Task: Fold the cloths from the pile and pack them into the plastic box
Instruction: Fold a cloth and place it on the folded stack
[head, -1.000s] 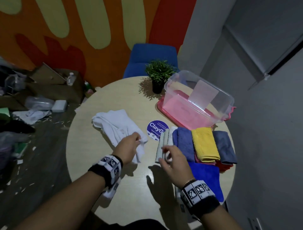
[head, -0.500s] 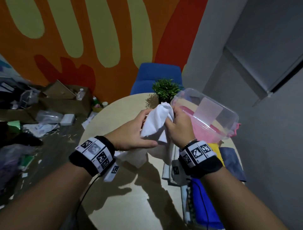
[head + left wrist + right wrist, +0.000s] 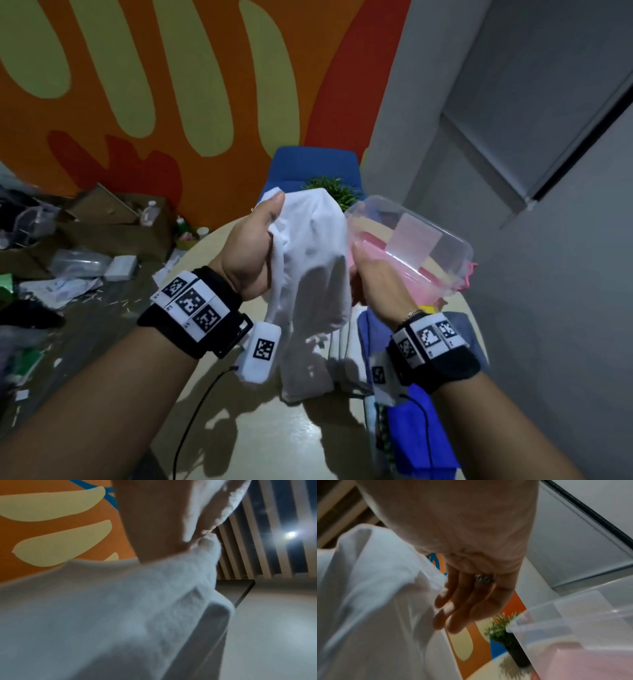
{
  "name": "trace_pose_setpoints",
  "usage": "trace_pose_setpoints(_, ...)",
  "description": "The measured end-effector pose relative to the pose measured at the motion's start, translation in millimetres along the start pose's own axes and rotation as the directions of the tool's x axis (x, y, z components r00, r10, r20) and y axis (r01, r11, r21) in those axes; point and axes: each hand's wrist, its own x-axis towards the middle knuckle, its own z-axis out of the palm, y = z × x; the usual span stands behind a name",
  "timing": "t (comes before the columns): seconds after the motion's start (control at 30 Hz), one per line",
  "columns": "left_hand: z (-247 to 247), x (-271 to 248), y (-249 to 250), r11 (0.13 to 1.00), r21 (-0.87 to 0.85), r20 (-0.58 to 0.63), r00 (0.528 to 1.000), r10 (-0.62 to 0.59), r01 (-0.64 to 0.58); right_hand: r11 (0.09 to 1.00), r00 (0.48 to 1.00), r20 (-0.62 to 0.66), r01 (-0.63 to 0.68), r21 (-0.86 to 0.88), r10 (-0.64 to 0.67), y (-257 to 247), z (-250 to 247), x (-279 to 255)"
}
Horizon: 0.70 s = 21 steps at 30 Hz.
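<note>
A white cloth (image 3: 308, 260) hangs in the air above the round table (image 3: 274, 442). My left hand (image 3: 270, 219) is raised and grips its top left corner, thumb on the fabric; the left wrist view shows the cloth (image 3: 120, 615) draped under that hand. My right hand (image 3: 363, 260) is at the cloth's right edge, and in the right wrist view its fingers (image 3: 453, 608) lie fairly straight beside the cloth (image 3: 368, 601). The clear plastic box (image 3: 421, 240) stands just right of my hands with pink inside. Folded cloths, among them a blue one (image 3: 411, 435), lie under my right wrist.
A small potted plant (image 3: 329, 188) stands behind the cloth, and a blue chair (image 3: 308, 164) beyond the table. Cardboard boxes and litter (image 3: 102, 233) cover the floor at left. A grey wall (image 3: 548, 274) closes the right side.
The white cloth came off the table into the air. My left hand has risen higher with its corner, and the right hand has slid down the cloth's right edge.
</note>
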Motion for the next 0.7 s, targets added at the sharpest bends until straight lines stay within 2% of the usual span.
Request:
trace_pose_setpoints(0.07,6,-2,0,0.999,-0.007,0.049,0.997,-0.054,0.054,0.998,0.992,0.123,0.043,-0.038,-0.038,12,10,-1)
trace_pose_setpoints(0.1,8,-4,-1,0.997,-0.004,0.071,0.994,-0.080,0.081,0.998,0.992,0.112,0.054,0.012,-0.055,16,16,-1)
trace_pose_setpoints(0.13,8,-4,-1,0.995,-0.003,0.086,0.992,-0.094,0.095,0.993,0.995,0.082,0.045,0.107,-0.053,17,20,-1)
trace_pose_setpoints(0.17,9,-6,0,0.995,0.003,0.095,0.990,-0.101,0.101,0.961,0.998,0.052,0.014,0.276,-0.029,15,23,-2)
trace_pose_setpoints(0.23,7,-4,4,0.997,0.024,0.073,0.994,-0.076,0.075,0.796,1.000,0.022,-0.023,0.605,0.011,5,22,-3)
trace_pose_setpoints(0.27,3,1,8,0.999,0.041,0.032,0.999,-0.031,0.029,0.730,1.000,-0.005,0.011,0.683,-0.010,0,17,-1)
trace_pose_setpoints(0.33,-7,14,17,0.985,0.128,-0.066,0.990,0.121,-0.111,0.722,0.987,-0.151,0.140,0.677,-0.050,-13,0,7)
trace_pose_setpoints(0.43,-15,30,38,0.904,0.341,-0.183,0.925,0.333,-0.258,0.829,0.905,-0.417,0.297,0.474,-0.086,-40,-37,22)
trace_pose_setpoints(0.5,-11,37,57,0.834,0.461,-0.197,0.882,0.428,-0.302,0.848,0.862,-0.488,0.356,0.393,-0.136,-61,-58,30)
trace_pose_setpoints(0.57,-2,42,74,0.772,0.540,-0.150,0.865,0.479,-0.334,0.802,0.844,-0.499,0.432,0.414,-0.197,-83,-71,37)
trace_pose_setpoints(0.63,5,48,88,0.759,0.540,0.002,0.902,0.432,-0.365,0.757,0.827,-0.505,0.490,0.432,-0.248,-100,-78,43)
trace_pose_setpoints(0.7,9,51,98,0.778,0.508,0.139,0.927,0.349,-0.370,0.748,0.783,-0.563,0.535,0.393,-0.264,-112,-85,49)
